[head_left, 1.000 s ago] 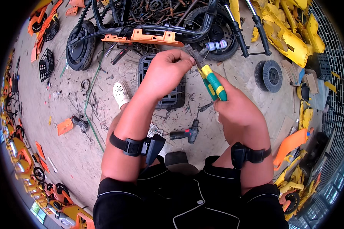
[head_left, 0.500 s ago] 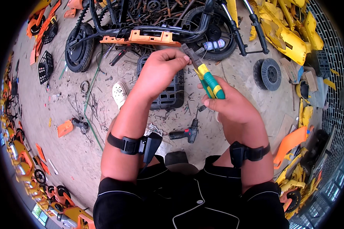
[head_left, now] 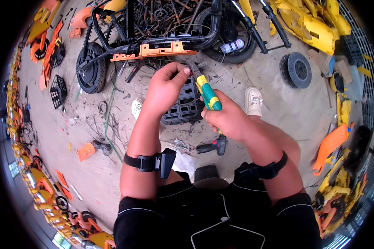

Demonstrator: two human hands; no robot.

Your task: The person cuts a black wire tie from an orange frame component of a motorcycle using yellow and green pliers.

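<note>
My right hand is wrapped around the green and yellow handles of a pair of pliers. The metal jaws point up and to the left, away from me. Close beside the jaws, my left hand is closed, thumb pressed against the curled index finger; whatever it pinches is too small to make out. Beneath both hands a black plastic crate lies on the floor. Beyond them stands a black vehicle frame with an orange panel along its near side.
A cordless drill lies on the floor between my legs. A grey disc is at the right, near yellow body panels. The wheel and another black crate are at the left. Metal scraps litter the concrete.
The view has shifted, bringing my right shoe into sight. The pliers and both hands sit slightly lower, and the pliers' handles look closer together. My left hand stays beside the jaws.
</note>
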